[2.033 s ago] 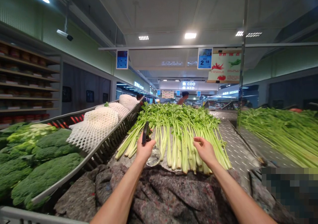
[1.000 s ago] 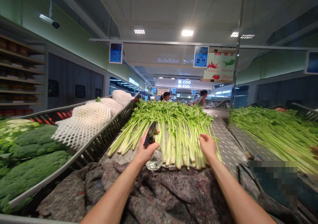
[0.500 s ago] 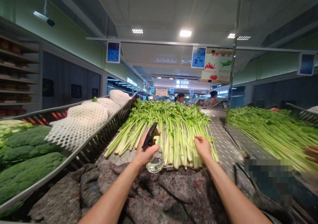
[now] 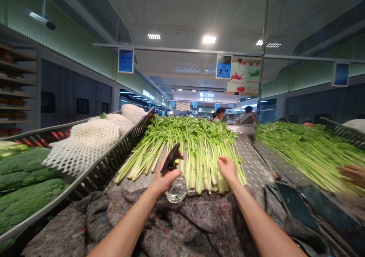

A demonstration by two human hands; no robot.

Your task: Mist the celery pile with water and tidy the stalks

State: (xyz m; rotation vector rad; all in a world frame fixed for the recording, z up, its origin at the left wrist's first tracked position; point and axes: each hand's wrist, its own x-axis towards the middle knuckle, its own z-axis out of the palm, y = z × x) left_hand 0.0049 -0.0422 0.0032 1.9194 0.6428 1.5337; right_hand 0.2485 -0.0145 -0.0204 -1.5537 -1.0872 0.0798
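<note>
A spray bottle with a clear body (image 4: 176, 191) and a black trigger head (image 4: 171, 160) is gripped in my left hand (image 4: 163, 178), its nozzle end pointing up and forward. The bottle is in front of the cut ends of the celery (image 4: 196, 154), which lies in a spread layer with leaves at the far side. Over the right-hand stalks is my right hand (image 4: 229, 170), its fingers curled and pressed together; whether a stalk is in them is hidden. Crumpled grey felt cloth (image 4: 182, 226) lies beneath my forearms.
On the left, a black crate (image 4: 94, 173) holds net-wrapped produce (image 4: 85, 139) and broccoli (image 4: 28, 196). A mirror (image 4: 299, 150) on the right reflects the celery. A dark phone (image 4: 296, 203) rests on cloth at right. Two people (image 4: 220, 114) appear in the background.
The whole view has shifted slightly, so the scene sits a little further left. Both hands keep nearly the same pose over the celery, the left still holding the spray bottle.
</note>
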